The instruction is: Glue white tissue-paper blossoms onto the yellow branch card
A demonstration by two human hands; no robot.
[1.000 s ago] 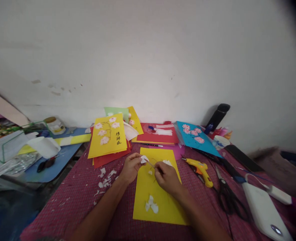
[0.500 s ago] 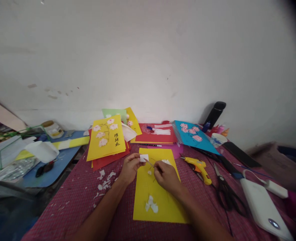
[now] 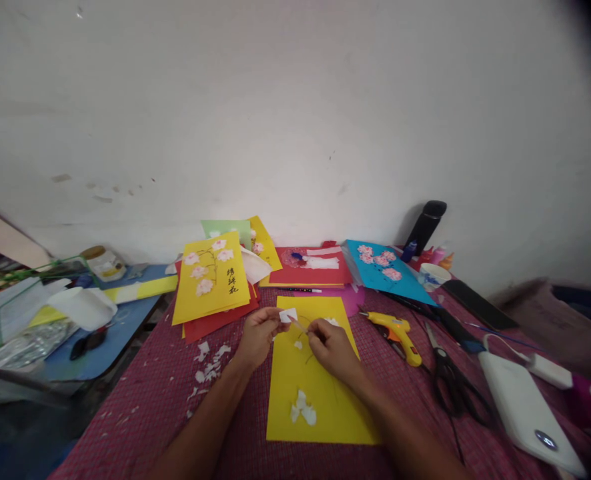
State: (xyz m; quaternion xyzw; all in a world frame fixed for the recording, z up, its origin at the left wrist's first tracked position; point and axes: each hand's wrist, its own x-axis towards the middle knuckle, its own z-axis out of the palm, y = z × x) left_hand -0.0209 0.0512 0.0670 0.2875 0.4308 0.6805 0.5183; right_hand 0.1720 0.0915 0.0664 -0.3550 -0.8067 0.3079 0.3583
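white paper [image 3: 287, 315] — flatter than a second ago

The sheet [image 3: 325, 417] is bright yellow with thin, darker lines, and the paper piece [image 3: 288, 315] is white. The tablecloth [image 3: 140, 403] is of dark pinkish red, in a fine check. The left card [image 3: 188, 300] is also yellow, with pale pink flowers and black characters; the right card [image 3: 370, 271] is blue with pink flowers. Yellow is the glue gun [image 3: 401, 329], too.

Craft wkspace: glue gun [image 3: 400, 330], scissors [image 3: 442, 360], paper scraps [image 3: 210, 372], flower pics [image 3: 213, 279] on cloth-cov'd tbl [image 3: 150, 380]
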